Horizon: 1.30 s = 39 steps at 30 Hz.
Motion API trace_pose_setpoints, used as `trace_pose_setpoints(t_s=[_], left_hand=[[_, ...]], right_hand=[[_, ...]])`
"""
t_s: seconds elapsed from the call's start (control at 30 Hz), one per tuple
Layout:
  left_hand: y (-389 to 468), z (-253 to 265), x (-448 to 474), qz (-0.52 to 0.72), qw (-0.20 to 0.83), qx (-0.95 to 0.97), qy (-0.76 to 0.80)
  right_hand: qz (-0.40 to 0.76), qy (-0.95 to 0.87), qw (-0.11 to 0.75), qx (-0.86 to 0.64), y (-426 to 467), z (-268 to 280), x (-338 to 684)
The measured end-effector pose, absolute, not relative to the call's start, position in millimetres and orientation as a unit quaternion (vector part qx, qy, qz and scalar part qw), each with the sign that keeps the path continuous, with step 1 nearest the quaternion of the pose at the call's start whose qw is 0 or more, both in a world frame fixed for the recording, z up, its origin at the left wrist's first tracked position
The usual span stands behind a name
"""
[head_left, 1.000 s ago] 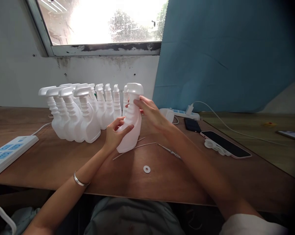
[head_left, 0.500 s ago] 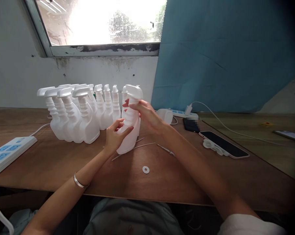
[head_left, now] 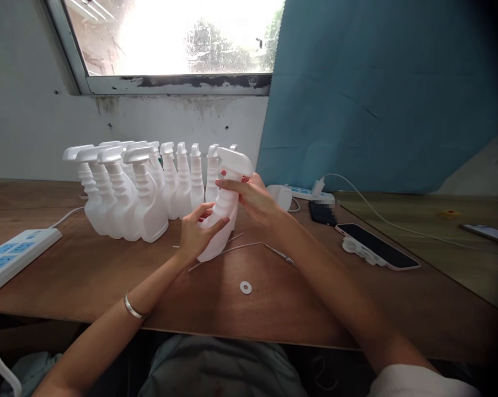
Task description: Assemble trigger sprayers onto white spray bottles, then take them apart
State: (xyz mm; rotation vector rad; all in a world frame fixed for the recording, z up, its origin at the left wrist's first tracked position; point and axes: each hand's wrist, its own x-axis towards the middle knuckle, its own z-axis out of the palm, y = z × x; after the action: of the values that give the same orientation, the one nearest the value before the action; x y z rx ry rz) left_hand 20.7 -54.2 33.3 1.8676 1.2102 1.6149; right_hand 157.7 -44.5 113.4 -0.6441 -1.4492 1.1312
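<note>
A white spray bottle [head_left: 221, 220] leans to the right between my two hands, just above or touching the brown table; I cannot tell which. My left hand [head_left: 197, 229] is closed around its lower body, thumb across the front. My right hand [head_left: 252, 196] grips its neck, right under the white trigger head [head_left: 235, 161], with some fingers hidden behind. Thin white tubes [head_left: 244, 246] lie on the table beneath the bottle. A small white ring washer [head_left: 246, 287] rests nearer to me, and a slim metal tool [head_left: 278, 253] lies beside my right forearm.
Several white spray bottles [head_left: 149, 212] stand grouped at the left and back. Power strips lie at the left [head_left: 19, 256] and back right [head_left: 302, 192]. A phone [head_left: 379, 245] rests at the right beside translucent plastic pieces [head_left: 364, 252]. Another white bottle [head_left: 279, 196] lies behind my right hand.
The bottle's top has tilted to the right, and its trigger head has turned so its side shows more. My right hand has shifted slightly right and down with it.
</note>
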Motion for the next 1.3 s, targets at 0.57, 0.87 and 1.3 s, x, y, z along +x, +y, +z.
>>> trace_pose_setpoints(t_s=[0.57,0.87,1.3], left_hand=[[-53,36,20,0.575,0.289,0.642,0.417],[-52,36,18,0.497,0.371,0.696,0.363],[-20,12,3,0.221,0.628,0.730,0.155]], right_hand=[[0.485,-0.588,0.578,-0.291,-36,118,168],[0.402,-0.632,0.584,-0.314,-42,121,164],[0.390,-0.636,0.579,-0.327,-27,119,178]])
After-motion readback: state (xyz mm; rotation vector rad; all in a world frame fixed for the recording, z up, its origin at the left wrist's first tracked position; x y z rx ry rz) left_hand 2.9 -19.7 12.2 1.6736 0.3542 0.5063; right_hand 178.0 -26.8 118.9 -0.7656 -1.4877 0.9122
